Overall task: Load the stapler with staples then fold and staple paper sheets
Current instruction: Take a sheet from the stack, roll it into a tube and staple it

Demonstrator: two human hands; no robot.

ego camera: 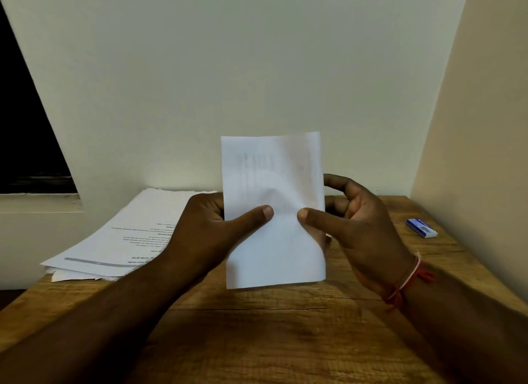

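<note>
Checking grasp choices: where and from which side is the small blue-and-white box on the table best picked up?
Probably from above, pinching the small rectangular blue-and-white box across its two long sides. It lies flat on the brown wooden table, so only top and sides are free, and the beige wall close on its right crowds a sideways approach.

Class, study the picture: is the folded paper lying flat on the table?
No, the left hand and the right hand pinch the folded paper and hold it upright above the table.
</note>
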